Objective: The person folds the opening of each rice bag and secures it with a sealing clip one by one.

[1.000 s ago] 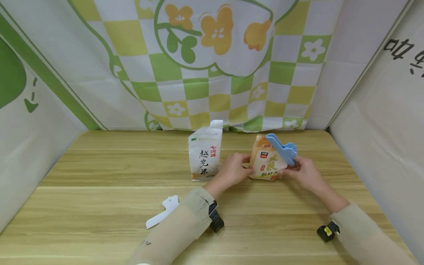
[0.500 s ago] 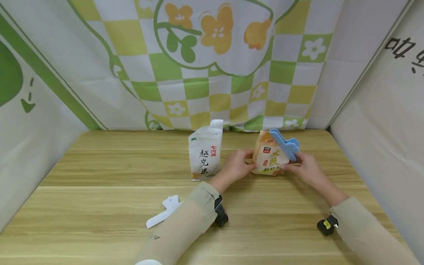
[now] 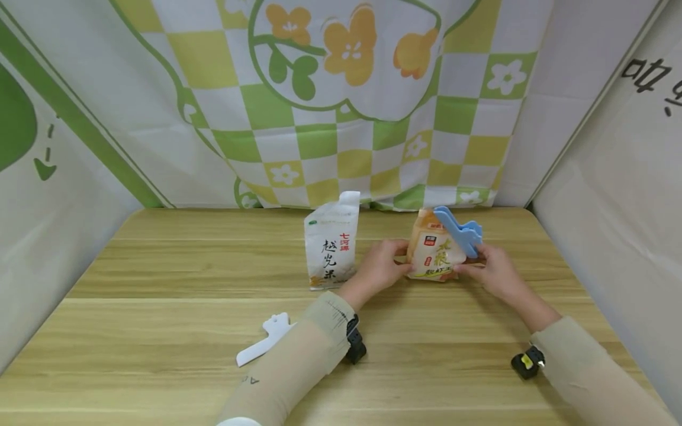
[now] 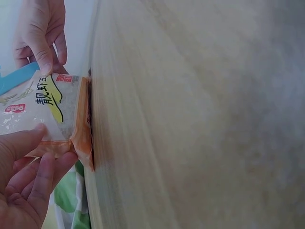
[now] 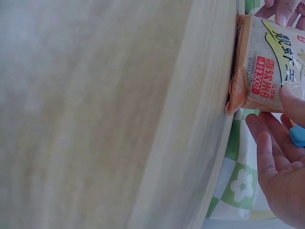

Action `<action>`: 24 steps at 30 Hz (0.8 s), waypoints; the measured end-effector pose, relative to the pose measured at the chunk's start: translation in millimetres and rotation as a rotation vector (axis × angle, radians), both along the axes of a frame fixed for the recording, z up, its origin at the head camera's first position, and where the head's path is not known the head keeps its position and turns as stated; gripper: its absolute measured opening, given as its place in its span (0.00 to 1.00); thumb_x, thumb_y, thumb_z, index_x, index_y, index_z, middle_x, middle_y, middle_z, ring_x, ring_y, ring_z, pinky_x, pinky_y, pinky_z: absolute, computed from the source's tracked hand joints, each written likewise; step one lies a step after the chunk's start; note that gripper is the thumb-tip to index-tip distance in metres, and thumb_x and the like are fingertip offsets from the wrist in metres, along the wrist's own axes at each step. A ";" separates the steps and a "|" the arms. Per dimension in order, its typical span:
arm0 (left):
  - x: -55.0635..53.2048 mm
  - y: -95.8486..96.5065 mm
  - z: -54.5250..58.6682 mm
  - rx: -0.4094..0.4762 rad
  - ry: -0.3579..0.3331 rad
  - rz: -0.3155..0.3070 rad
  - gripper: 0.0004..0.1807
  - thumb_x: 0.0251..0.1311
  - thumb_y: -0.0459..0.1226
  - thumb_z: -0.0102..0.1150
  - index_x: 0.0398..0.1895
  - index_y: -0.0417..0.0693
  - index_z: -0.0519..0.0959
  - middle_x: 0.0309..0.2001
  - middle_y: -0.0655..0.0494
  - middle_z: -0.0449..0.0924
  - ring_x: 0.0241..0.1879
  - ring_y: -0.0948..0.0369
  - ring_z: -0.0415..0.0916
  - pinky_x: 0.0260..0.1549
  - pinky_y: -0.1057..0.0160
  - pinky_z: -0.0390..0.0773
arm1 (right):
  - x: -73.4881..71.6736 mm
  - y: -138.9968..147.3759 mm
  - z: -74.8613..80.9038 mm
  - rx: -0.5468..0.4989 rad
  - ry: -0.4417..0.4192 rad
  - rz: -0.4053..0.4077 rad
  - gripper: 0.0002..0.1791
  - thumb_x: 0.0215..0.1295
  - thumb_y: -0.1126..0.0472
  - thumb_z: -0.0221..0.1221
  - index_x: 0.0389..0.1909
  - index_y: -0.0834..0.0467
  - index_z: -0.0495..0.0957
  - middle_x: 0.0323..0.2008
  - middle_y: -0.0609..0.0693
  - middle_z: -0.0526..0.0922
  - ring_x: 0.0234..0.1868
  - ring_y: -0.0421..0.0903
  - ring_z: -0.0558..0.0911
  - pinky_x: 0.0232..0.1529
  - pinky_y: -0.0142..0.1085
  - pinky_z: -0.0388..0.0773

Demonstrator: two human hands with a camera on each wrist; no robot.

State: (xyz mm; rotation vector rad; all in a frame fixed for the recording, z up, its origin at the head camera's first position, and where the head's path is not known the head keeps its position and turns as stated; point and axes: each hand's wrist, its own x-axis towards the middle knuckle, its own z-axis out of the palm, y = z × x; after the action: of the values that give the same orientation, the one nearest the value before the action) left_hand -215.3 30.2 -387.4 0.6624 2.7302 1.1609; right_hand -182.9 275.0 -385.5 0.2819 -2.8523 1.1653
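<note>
A person's left hand and right hand pinch opposite sides of 1 orange bag upright on the desk, its blue clip apparently already fastened; 1 white clip lies unused, 1 white bag unclipped.

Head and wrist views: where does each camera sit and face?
Head: on the head, facing forward and down over the table; left hand, right hand and sleeves show.
Left wrist: on that wrist, facing the orange bag; both hands show.
Right wrist: on that wrist, facing the bag; both hands show.
The wrist views share the bag's printed front.
</note>
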 end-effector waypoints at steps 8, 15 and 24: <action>-1.2 -1.8 2.5 0.032 -0.035 -0.035 0.26 0.60 0.35 0.68 0.62 0.44 0.77 0.58 0.48 0.82 0.59 0.56 0.80 0.62 0.62 0.75 | -0.3 1.8 0.6 0.002 -0.015 0.003 0.24 0.63 0.63 0.67 0.54 0.74 0.75 0.50 0.73 0.81 0.52 0.67 0.82 0.51 0.50 0.81; -2.5 -4.6 4.9 0.050 -0.111 -0.020 0.28 0.61 0.36 0.67 0.65 0.43 0.74 0.58 0.46 0.81 0.59 0.54 0.79 0.61 0.60 0.75 | -2.1 4.7 2.2 -0.019 -0.027 0.004 0.29 0.64 0.61 0.66 0.60 0.74 0.71 0.53 0.74 0.80 0.55 0.69 0.80 0.56 0.57 0.76; -0.6 -8.1 2.8 0.131 -0.160 -0.036 0.25 0.61 0.35 0.66 0.62 0.40 0.75 0.56 0.44 0.82 0.55 0.52 0.81 0.54 0.60 0.80 | -1.9 8.1 2.2 -0.086 -0.037 0.035 0.30 0.65 0.61 0.65 0.63 0.71 0.69 0.53 0.71 0.81 0.53 0.64 0.83 0.46 0.24 0.75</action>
State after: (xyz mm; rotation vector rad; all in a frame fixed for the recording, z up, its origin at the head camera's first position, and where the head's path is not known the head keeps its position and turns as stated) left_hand -215.8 22.1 -384.6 0.6025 2.5179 1.3312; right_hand -184.8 283.1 -383.3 0.3104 -2.8304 1.3091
